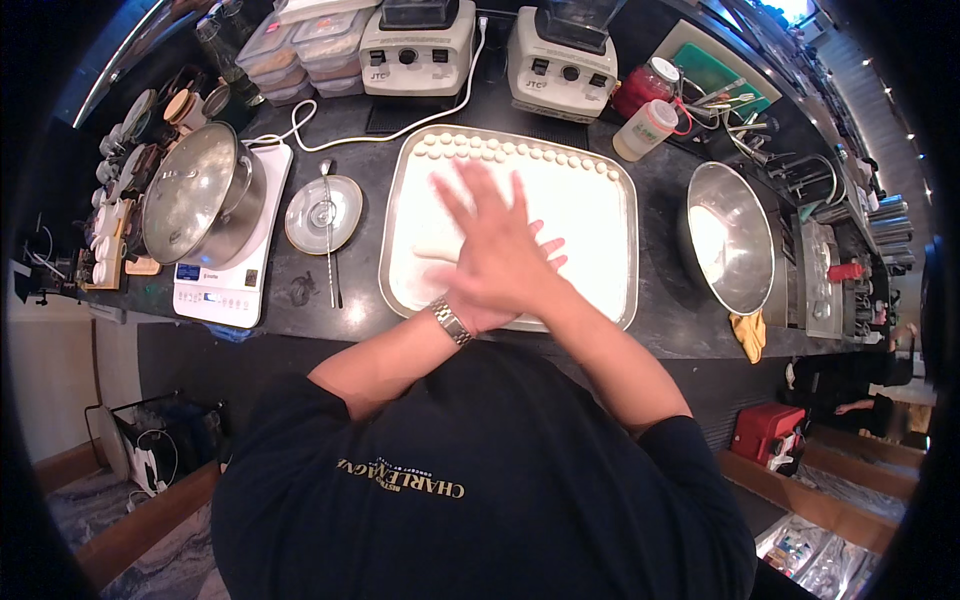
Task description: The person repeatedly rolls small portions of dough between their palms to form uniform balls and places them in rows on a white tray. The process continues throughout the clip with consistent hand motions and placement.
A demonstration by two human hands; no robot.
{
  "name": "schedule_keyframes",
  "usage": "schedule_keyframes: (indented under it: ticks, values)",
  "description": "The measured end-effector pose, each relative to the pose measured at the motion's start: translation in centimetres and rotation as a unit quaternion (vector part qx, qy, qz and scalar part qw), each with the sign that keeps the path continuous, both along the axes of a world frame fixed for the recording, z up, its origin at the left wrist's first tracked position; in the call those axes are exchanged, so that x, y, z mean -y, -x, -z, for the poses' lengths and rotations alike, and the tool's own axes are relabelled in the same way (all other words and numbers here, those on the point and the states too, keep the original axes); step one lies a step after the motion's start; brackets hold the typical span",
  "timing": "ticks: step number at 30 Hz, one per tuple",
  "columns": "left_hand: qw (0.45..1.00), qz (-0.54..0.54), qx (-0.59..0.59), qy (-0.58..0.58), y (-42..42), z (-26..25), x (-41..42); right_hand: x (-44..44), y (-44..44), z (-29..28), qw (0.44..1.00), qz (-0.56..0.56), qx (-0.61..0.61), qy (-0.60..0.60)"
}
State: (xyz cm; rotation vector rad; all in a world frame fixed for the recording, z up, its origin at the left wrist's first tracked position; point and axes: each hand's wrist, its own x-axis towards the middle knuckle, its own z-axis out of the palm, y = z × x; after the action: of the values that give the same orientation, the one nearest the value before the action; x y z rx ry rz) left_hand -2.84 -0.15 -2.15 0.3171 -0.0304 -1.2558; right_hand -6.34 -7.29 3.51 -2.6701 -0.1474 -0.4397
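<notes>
A metal tray (634,247) with a bright white inside lies before me. My right hand (495,244) is over the tray, blurred, with its fingers spread. Beneath it my left hand (486,315) lies crosswise, a metal watch (451,321) on its wrist and its fingertips showing at the right. The palms face each other; whatever may be between them is hidden. A pale roll of dough (436,250) rests on the tray just left of my hands. Several small white dough balls (491,144) line the tray's far side, in two rows at the left.
Left of the tray are a saucer (300,225) with a long twisted bar spoon (329,247) and a lidded pot (247,202) on a white induction cooker (217,296). Two blenders (409,56) stand behind, with a white cable (390,138). A steel bowl (739,247) sits at the right.
</notes>
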Motion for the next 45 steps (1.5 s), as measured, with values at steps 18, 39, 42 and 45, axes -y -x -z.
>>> schedule_keyframes:
  ticks: [18, 39, 42, 45]
  values:
    - [0.998, 0.015, 0.010, 0.054, -0.3, 2.6, -0.3, 0.6, 0.2, -0.3, 0.999, 0.041, 0.015, 0.017]
    - [0.996, 0.021, 0.008, 0.081, -2.8, 1.2, -1.0, 1.0, 2.0, -0.1, 0.998, 0.021, -0.021, 0.063]
    - [0.996, 0.027, 0.021, 0.079, -1.3, 1.5, -0.9, -1.4, 0.9, -1.5, 0.999, -0.030, 0.009, 0.026]
    - [0.996, 0.021, 0.016, 0.085, -1.7, 1.3, -0.9, 1.4, 0.5, -1.0, 0.998, 0.050, -0.006, 0.046]
